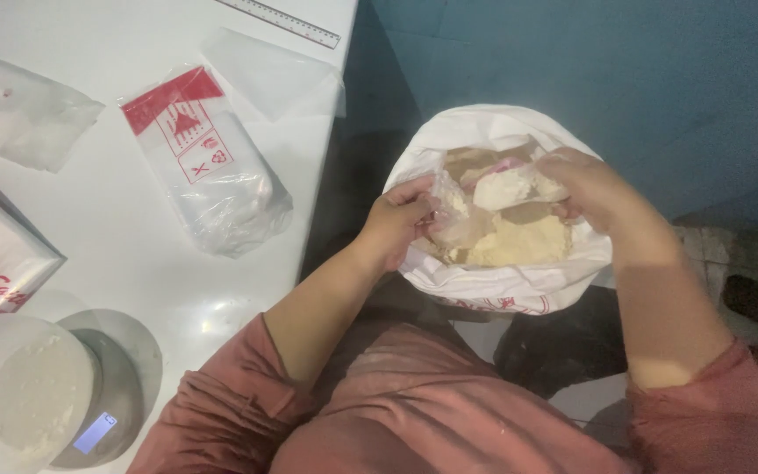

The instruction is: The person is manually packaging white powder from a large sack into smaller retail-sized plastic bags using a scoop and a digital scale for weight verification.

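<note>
Over the open mouth of a white woven sack (502, 285) of pale, crumbly powder beside the white tabletop (125, 219), the left hand (396, 224) pinches a crinkled clear plastic bag (451, 211) while the right hand (594, 189) grips a soft white lump (502, 187).

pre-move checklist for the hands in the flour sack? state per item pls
1. Left hand grips the small clear bag inside the sack: ok.
2. Right hand holds a white lump over that bag: ok.
3. White sack mouth rolled open, powder visible: ok.
4. Small bag mouth open enough: cannot tell.
5. Bowl sits on the scale: ok.
6. Scale display readable: not ok, too blurred.
</note>
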